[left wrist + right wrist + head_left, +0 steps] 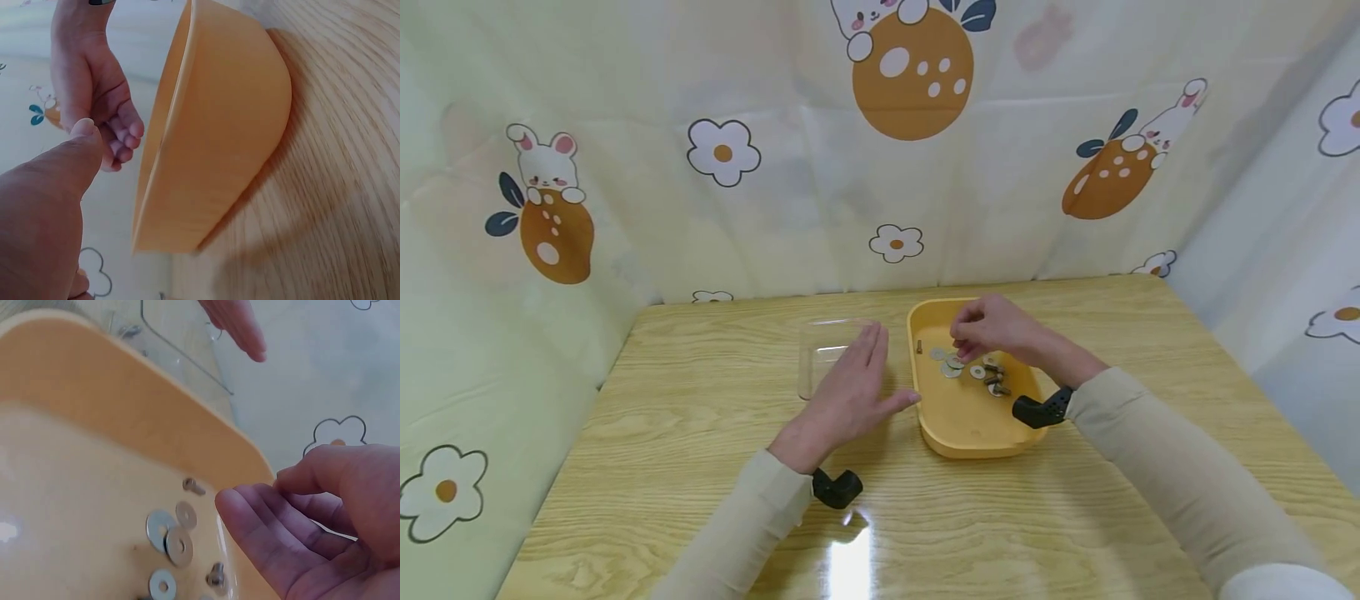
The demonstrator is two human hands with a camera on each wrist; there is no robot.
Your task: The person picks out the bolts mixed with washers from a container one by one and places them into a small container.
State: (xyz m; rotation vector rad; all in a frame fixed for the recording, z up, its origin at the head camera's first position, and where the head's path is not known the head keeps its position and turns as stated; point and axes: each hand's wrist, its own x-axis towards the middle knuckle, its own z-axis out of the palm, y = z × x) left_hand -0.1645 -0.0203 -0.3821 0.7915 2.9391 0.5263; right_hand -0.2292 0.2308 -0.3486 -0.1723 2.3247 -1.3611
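My right hand (988, 323) hangs over the orange tray (977, 429), its fingers loosely bent with the thumb near them. Nothing shows between those fingers in the right wrist view. Below it in the tray lie several flat metal washers (179, 546) and several short screws (194, 486). One screw (919, 347) lies apart by the tray's left wall. My left hand (850, 383), fingers straight and thumb spread toward the tray's rim, is over the near right part of a clear plastic box (806, 360) and hides some of it.
Blurred metal pieces (130, 330) show at the clear box in the right wrist view. Both containers stand on a wood-grain table (700, 475). A patterned curtain (805, 208) hangs behind the table's far edge.
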